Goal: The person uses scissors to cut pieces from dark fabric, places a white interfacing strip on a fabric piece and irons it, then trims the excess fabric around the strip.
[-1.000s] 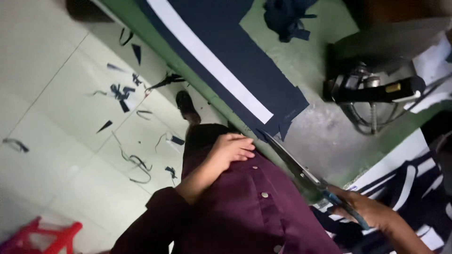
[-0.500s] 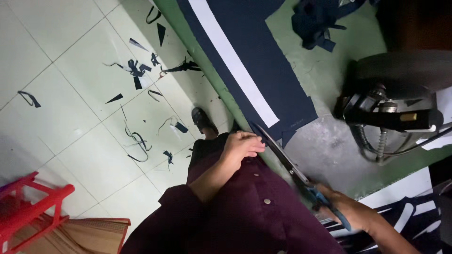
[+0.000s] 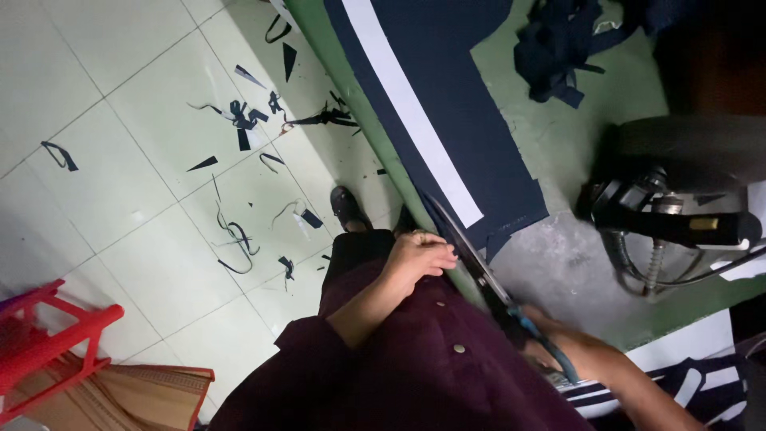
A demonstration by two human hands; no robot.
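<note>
My right hand (image 3: 550, 345) grips a pair of large scissors (image 3: 471, 259) by blue handles; the blades point at the near edge of a dark navy fabric with a white stripe (image 3: 431, 104) lying on the green table (image 3: 550, 152). My left hand (image 3: 419, 257) rests curled at the table's edge beside the blades, fingers closed, touching the fabric's near corner. I wear a maroon buttoned shirt (image 3: 415, 367).
A black cutting machine with cables (image 3: 670, 215) sits on the table to the right. A heap of navy scraps (image 3: 558, 48) lies at the far side. Fabric offcuts (image 3: 247, 120) litter the tiled floor. A red stool (image 3: 48, 343) stands lower left. Striped cloth (image 3: 686, 391) lies lower right.
The view has swung, so floor and red stool show more. The scissors and both hands have moved closer to the fabric's near corner.
</note>
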